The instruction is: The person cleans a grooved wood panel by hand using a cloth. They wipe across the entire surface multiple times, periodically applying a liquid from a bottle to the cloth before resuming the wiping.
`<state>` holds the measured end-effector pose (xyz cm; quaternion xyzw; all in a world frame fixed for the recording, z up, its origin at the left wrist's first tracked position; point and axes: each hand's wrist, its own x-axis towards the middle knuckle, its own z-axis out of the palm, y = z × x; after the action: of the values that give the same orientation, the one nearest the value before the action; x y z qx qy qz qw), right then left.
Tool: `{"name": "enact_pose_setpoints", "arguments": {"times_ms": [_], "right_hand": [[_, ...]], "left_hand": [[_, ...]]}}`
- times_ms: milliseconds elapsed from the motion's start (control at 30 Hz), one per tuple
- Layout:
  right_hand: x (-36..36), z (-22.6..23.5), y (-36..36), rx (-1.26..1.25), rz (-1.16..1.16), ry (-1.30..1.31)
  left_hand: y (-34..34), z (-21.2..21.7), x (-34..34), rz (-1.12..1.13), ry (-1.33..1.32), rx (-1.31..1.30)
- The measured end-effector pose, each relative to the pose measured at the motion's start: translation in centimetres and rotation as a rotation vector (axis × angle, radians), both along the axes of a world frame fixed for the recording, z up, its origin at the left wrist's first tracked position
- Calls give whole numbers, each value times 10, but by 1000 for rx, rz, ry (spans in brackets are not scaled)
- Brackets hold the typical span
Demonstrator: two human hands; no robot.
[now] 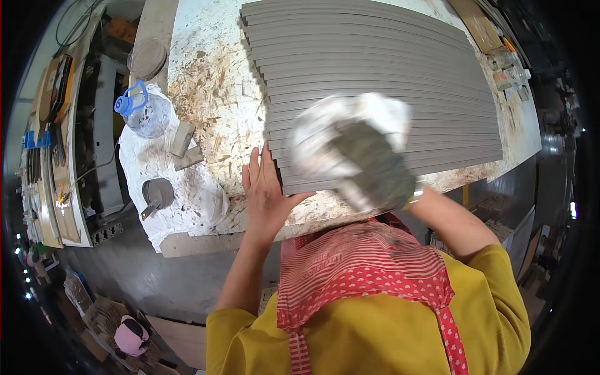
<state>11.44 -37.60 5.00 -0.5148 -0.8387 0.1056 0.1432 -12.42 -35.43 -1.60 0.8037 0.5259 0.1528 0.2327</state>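
Long grey strips (381,56) lie side by side in a wide stack across the work table. My left hand (267,197) is bare, fingers stretched and thumb spread. It rests against the left ends of the nearest strips, with the thumb along their front edge. In a dark green glove, my right hand (376,164) grips a white cloth (319,134) over the near middle of the strips. Motion smears the glove and the cloth, and the cloth hides the strips beneath it.
Left on the stained table (212,81) are a plastic jug (153,115) with a blue cap, small blocks (182,139), and a white cloth (194,203) bearing a round tin (158,194). Clear bottles (511,76) lie at the right edge. A pink cap (131,336) shows lower left.
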Motion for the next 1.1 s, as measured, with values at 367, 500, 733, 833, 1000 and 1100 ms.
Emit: {"name": "enact_pose_setpoints", "arguments": {"times_ms": [367,500,733,833,1000,1100], "right_hand": [[-54,6,41,27,167,-24],[54,-3,-13,-163,51,-327],[-44,1,48,95,242,-126],[-21,5,36,-25,215,-183],[36,0,-12,-76,48,-394],[-39,4,38,76,196,-95]], "left_hand": [[2,-15,1,-144,101,-46],[1,2,-1,-44,105,30],[8,-6,4,-224,218,-117],[2,-1,0,-126,181,-58],[1,5,6,-70,141,80],[5,2,6,-75,104,-167]]}}
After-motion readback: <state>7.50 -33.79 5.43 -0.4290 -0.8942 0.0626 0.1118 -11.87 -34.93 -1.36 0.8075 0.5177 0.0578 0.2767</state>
